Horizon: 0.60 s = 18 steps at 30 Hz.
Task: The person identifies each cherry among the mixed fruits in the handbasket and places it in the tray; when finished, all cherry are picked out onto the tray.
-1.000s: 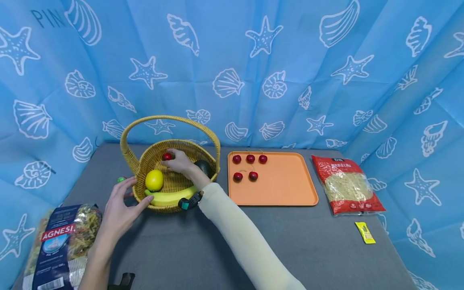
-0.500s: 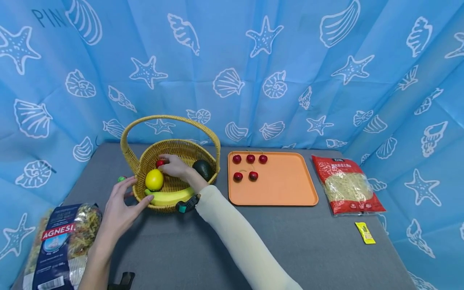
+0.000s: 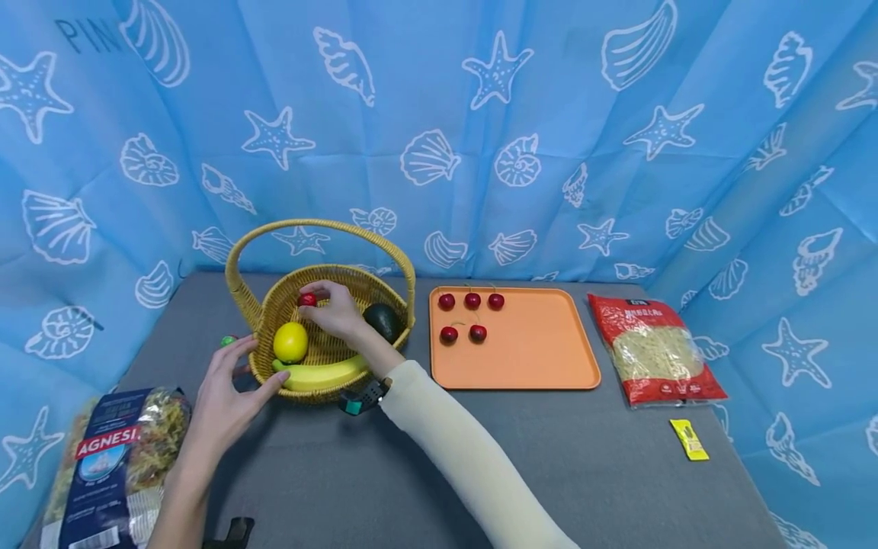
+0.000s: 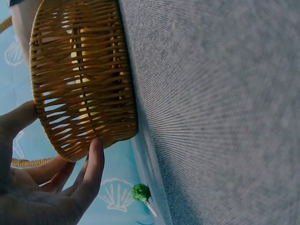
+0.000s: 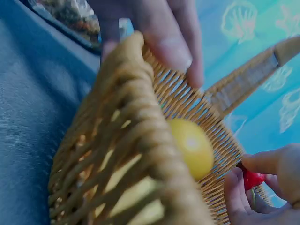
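Lifted cherry [image 3: 306,299] slightly; right fingers [image 3: 328,293] pinch it inside basket [image 3: 394,267], left fingers [image 3: 236,352] spread steadying rim. Next, probably: carry to tray [image 3: 542,358].

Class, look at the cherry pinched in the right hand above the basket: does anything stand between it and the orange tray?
The cherry in the right hand must clear the basket rim and its handle; beyond those, nothing blocks the tray.
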{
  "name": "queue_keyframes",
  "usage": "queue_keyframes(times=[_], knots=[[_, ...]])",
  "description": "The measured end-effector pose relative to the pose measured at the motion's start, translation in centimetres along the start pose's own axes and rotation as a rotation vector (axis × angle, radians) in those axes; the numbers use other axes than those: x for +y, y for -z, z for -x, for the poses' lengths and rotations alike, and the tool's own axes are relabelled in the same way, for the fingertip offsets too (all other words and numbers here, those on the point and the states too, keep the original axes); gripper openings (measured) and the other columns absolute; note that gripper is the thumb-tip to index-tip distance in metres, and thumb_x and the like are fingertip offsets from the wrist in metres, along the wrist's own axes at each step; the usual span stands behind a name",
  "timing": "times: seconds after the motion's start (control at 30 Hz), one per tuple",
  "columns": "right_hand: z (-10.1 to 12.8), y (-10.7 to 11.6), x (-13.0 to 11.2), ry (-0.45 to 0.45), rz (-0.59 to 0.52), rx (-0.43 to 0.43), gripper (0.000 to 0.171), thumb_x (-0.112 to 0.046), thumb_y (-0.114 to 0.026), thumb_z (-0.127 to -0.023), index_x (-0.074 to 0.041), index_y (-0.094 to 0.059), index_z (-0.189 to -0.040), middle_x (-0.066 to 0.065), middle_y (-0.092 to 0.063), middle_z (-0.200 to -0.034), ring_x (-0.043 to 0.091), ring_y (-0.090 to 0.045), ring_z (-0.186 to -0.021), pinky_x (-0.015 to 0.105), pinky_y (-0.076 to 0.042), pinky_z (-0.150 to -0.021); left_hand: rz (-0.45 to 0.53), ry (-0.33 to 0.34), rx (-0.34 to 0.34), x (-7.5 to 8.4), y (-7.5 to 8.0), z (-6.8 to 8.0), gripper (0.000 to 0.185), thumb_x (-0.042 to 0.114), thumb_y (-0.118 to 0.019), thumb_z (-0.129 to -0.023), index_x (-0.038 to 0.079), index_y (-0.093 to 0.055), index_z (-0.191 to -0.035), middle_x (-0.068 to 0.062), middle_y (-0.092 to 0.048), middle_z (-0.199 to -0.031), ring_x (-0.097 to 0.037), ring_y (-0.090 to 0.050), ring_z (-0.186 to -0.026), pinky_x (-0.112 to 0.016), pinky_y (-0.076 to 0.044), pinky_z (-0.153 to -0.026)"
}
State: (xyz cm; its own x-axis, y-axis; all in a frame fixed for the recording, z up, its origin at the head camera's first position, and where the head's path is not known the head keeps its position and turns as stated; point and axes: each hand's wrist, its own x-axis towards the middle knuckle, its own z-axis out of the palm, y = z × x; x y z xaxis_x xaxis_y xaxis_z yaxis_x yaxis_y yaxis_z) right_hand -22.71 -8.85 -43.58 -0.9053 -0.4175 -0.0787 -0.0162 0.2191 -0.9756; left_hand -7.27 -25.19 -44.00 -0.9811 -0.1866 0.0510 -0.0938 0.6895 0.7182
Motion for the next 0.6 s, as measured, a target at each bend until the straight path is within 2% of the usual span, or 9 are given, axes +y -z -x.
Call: queue_keyframes(times=[0.07, 0.17, 0.27, 0.4, 0.5, 0.53, 0.6], knots=[[0.9, 0.8, -0.4, 0.044, -0.018, -0.032, 0.03, -0.009, -0.07, -0.106, -0.004, -0.069, -0.136, 0.019, -0.067, -0.133, 0.037, -0.077, -0.105, 0.044, -0.069, -0.093, 0.001, 0.008, -0.003, 0.0, 0.0, 0.1, 0.085, 0.04, -0.08, -0.1, -0.004, -0.043, -0.161, -0.032, -0.035, -0.168, -0.054, -0.055, -0.132, -0.071, -0.051, -0.108], [2.7, 2.3, -1.1, 0.099, -0.05, -0.097, 0.031, -0.01, -0.068, -0.107, -0.004, -0.066, -0.137, 0.02, -0.066, -0.137, 0.037, -0.079, -0.104, 0.052, -0.068, -0.098, 0.003, 0.016, -0.007, -0.1, 0.1, 0.1, 0.086, 0.041, -0.08, -0.1, -0.004, -0.042, -0.162, -0.031, -0.034, -0.168, -0.054, -0.055, -0.133, -0.071, -0.051, -0.109], [4.8, 4.4, -1.7, 0.161, -0.055, -0.161, 0.033, -0.01, -0.068, -0.108, -0.003, -0.064, -0.139, 0.019, -0.065, -0.139, 0.024, -0.08, -0.097, 0.042, -0.07, -0.094, 0.005, 0.019, -0.011, 0.0, 0.1, 0.2, 0.086, 0.041, -0.08, -0.1, -0.004, -0.042, -0.162, -0.031, -0.034, -0.169, -0.054, -0.055, -0.133, -0.071, -0.051, -0.109], [8.3, 7.5, -2.1, 0.265, -0.026, -0.187, 0.035, -0.008, -0.073, -0.103, -0.002, -0.066, -0.136, 0.019, -0.068, -0.131, 0.006, -0.071, -0.083, 0.021, -0.064, -0.076, 0.007, 0.006, -0.007, 0.0, 0.1, 0.2, 0.085, 0.039, -0.08, -0.1, -0.004, -0.042, -0.162, -0.032, -0.034, -0.169, -0.054, -0.055, -0.133, -0.071, -0.05, -0.108], [11.1, 10.0, -1.8, 0.368, 0.023, -0.152, 0.031, -0.003, -0.077, -0.099, 0.0, -0.07, -0.13, 0.019, -0.065, -0.123, 0.007, -0.063, -0.074, 0.018, -0.056, -0.067, 0.011, -0.006, -0.002, 0.0, 0.0, 0.2, 0.085, 0.038, -0.081, -0.099, -0.004, -0.042, -0.162, -0.032, -0.035, -0.168, -0.054, -0.055, -0.133, -0.071, -0.05, -0.108], [11.9, 10.9, -1.6, 0.404, 0.048, -0.132, 0.031, -0.001, -0.077, -0.098, 0.001, -0.07, -0.128, 0.018, -0.063, -0.122, 0.009, -0.061, -0.074, 0.019, -0.054, -0.067, 0.012, -0.009, 0.0, -0.1, 0.0, 0.2, 0.085, 0.038, -0.081, -0.099, -0.004, -0.042, -0.162, -0.031, -0.035, -0.168, -0.054, -0.055, -0.133, -0.071, -0.05, -0.108], [13.4, 12.7, -1.0, 0.464, 0.116, -0.079, 0.031, 0.0, -0.078, -0.097, 0.001, -0.072, -0.127, 0.017, -0.064, -0.122, 0.014, -0.065, -0.08, 0.019, -0.059, -0.073, 0.014, -0.012, 0.001, -0.1, 0.0, 0.2, 0.084, 0.038, -0.081, -0.1, -0.004, -0.043, -0.162, -0.031, -0.035, -0.168, -0.054, -0.055, -0.134, -0.07, -0.05, -0.108]])
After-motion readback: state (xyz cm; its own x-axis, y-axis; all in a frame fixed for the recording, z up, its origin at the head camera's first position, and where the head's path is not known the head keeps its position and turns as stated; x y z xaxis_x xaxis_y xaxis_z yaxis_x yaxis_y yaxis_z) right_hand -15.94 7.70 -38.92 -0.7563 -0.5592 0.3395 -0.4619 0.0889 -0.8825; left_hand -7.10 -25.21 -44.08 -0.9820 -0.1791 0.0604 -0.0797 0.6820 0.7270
